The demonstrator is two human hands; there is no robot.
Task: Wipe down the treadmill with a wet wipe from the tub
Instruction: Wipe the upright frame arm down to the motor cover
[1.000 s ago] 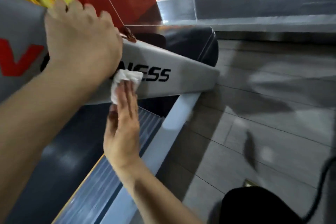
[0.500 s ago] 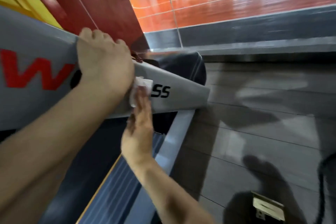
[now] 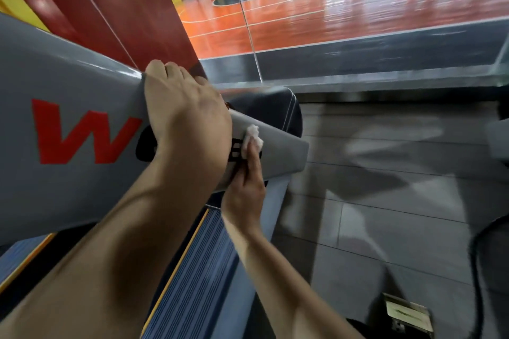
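Observation:
The treadmill's grey upright [image 3: 68, 96], marked with a red W and black lettering, slants across the left of the view. My left hand [image 3: 187, 121] grips its top edge, fingers curled over the far side. My right hand [image 3: 245, 187] presses a white wet wipe [image 3: 252, 139] flat against the upright's lower end, with straight fingers on the wipe. Below lies the ribbed blue-grey side rail [image 3: 192, 270] with an orange stripe, beside the dark belt. A dark motor cover [image 3: 264, 107] sits behind the upright. The tub is not in view.
Grey floor tiles [image 3: 385, 215] stretch to the right. A black cable [image 3: 476, 270] loops at the right edge. A small metal floor box [image 3: 407, 314] sits at the bottom right. A glass wall [image 3: 330, 22] ahead shows an orange court.
My right hand has slid the wipe further along the upright toward its lower end, past the black lettering. My left hand keeps its hold on the top edge. The view has tilted upward.

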